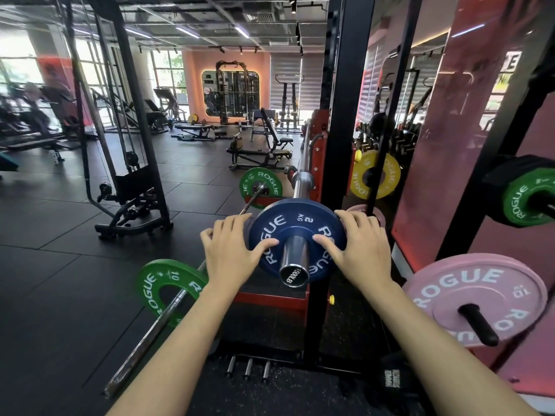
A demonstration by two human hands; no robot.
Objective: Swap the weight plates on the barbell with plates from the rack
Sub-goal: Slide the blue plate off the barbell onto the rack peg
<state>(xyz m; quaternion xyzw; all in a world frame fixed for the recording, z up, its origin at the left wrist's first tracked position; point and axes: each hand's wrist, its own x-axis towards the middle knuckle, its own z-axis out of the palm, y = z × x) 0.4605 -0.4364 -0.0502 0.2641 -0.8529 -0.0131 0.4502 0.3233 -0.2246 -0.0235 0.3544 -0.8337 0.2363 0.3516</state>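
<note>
Head view, left hand (231, 250) and right hand (359, 244) apparently gripping blue plate (295, 226) edges, on barbell sleeve (295, 259)

The black upright (330, 163) stood close on my right of the blue plate (295, 232), the pink plate (474, 298) jutted beyond it, and a floor barbell (159, 322) crossed the open mat on my left.

Left hand (231, 253), right hand (360, 247) grip blue plate (295, 220) on barbell sleeve (295, 259).

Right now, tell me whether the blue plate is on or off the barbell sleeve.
On. The chrome sleeve pokes through the blue plate, with the left hand and right hand gripping its rim.
</note>
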